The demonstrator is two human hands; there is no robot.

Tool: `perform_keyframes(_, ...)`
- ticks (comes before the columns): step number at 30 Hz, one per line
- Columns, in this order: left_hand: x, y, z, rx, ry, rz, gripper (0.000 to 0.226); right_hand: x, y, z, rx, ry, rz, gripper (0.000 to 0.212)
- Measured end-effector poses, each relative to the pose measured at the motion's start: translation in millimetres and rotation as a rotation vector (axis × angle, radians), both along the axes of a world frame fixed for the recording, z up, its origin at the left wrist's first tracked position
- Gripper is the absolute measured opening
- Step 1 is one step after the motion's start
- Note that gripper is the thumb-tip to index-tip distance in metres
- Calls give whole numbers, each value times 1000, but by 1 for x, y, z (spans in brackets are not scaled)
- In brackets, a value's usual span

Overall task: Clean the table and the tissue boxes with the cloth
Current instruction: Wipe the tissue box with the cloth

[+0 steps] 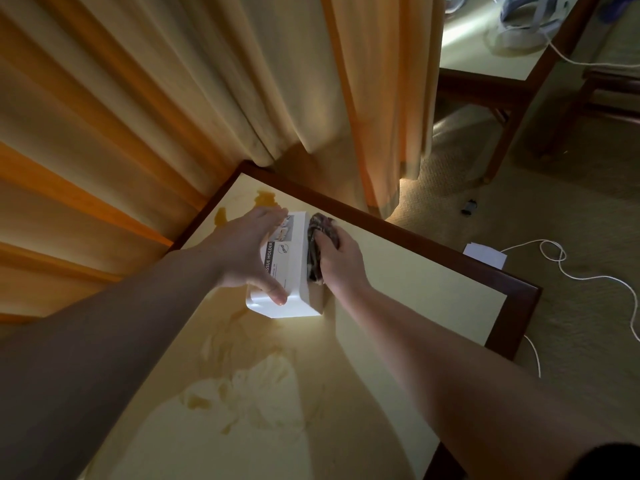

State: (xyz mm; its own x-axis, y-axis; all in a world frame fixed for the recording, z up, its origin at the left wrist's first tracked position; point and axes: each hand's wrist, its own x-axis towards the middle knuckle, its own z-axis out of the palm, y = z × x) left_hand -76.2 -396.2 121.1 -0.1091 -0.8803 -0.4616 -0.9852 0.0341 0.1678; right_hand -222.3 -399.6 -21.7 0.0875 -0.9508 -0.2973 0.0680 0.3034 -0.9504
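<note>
Nearest, two bare forearms reaching out over the table (433, 292), a pale top framed in dark wood. Farther out, toward the far corner by the curtain (207, 81), left hand (247, 256) spread across a white tissue box (294, 268), fingers straight along the top, thumb hooked over the near end: probably a bracing hold, keeping the box from sliding under sideways rubbing. Right hand (337, 263) clenched around a dark bunched cloth (317, 244), pressing it flat against the box's right side wall. Box lying on the tabletop, label side up, roughly midway between the left and right edges. Yellowish smears and wet-looking streaks (239, 386) across the near half of the top, more blotches past the box at the far corner, so table wiping seemingly far from finished. Only one tissue box in sight. White cable (571, 271) trailing over the carpet beyond the right edge.
</note>
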Motion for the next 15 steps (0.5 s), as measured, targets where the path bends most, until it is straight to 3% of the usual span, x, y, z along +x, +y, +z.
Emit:
perform_keyframes(8,1,-3,0,19,-25,-16,155,4,65,-26,-23,81,3,42)
perform_keyframes(15,5,-4,-2,24,-3,-21,155,-1,33,-22,20,95,10,12)
